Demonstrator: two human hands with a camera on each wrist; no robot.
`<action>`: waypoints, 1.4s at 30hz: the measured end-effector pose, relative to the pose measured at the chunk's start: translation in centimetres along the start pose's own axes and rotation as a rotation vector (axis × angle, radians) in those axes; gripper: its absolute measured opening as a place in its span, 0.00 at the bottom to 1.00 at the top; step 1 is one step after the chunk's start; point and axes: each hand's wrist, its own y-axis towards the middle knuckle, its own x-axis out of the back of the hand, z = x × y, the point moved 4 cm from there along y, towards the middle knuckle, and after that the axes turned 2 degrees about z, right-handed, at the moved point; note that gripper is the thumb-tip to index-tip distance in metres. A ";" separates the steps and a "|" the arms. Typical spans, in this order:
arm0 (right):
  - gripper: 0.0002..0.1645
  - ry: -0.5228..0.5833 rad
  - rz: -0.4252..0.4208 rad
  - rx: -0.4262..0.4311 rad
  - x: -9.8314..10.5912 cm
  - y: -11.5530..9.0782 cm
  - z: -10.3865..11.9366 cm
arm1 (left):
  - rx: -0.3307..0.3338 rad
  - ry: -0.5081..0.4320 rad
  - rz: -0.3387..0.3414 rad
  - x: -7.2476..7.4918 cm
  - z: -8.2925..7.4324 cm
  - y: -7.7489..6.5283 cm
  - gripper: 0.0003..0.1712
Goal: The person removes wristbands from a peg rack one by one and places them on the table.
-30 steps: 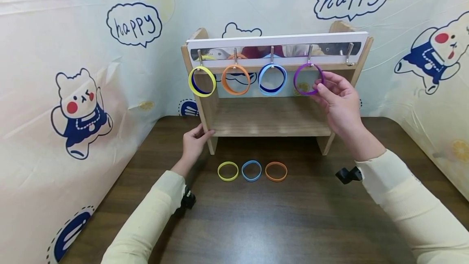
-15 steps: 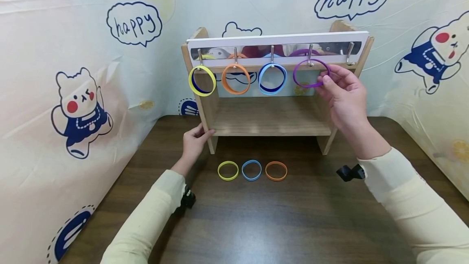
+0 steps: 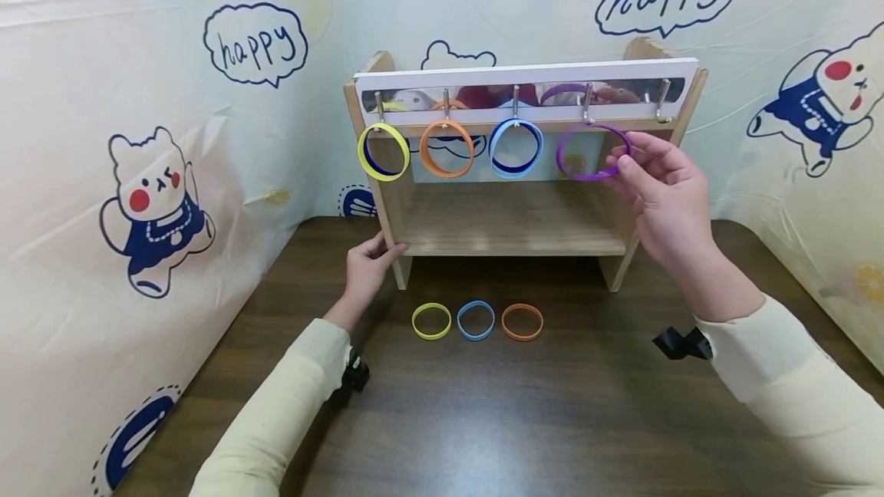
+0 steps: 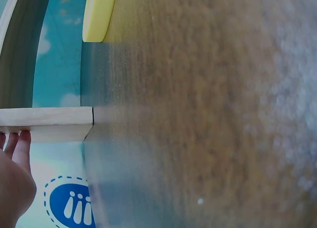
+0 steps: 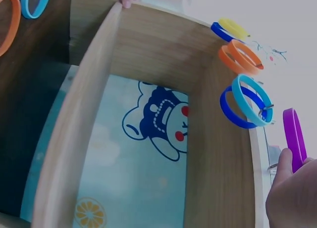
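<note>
Brown table (image 3: 442, 405): wooden rack (image 3: 511, 217) stands on it, white rail (image 3: 476, 77) across top | right hand (image 3: 666, 194): curled, thumb and fingers pinching purple band (image 5: 293, 134) | left hand (image 3: 364, 273): thumb and fingers hold left side panel (image 3: 397, 213) low down | purple band: just beside fourth hook (image 3: 587, 102) from left, contact unclear

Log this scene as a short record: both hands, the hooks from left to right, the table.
Right hand: pinches the purple band
Left hand: holds the rack's left side panel
Hook 1: yellow band, dark blue band
Hook 2: two orange bands
Hook 3: light blue band, second dark blue band
Hook 4: purple band close by; contact unclear
Hook 5: no band
Table: loose yellow ring, loose blue ring, loose orange ring, side by side
</note>
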 end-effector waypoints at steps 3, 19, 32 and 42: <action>0.20 -0.010 0.017 -0.004 0.4 -0.6 -0.3 | 0.006 0.004 0.001 -0.1 -0.1 -0.1 0.30; 0.17 -0.073 0.077 -0.111 2.8 -3.3 -3.1 | 0.019 0.000 0.000 -0.1 0.0 -0.1 0.30; 0.15 -0.186 0.110 -0.167 5.2 -4.5 -6.2 | -0.005 -0.009 -0.010 -0.1 -0.1 0.0 0.29; 0.16 -0.307 0.122 -0.266 7.3 -5.5 -8.3 | 0.010 0.004 -0.009 0.0 0.0 0.0 0.29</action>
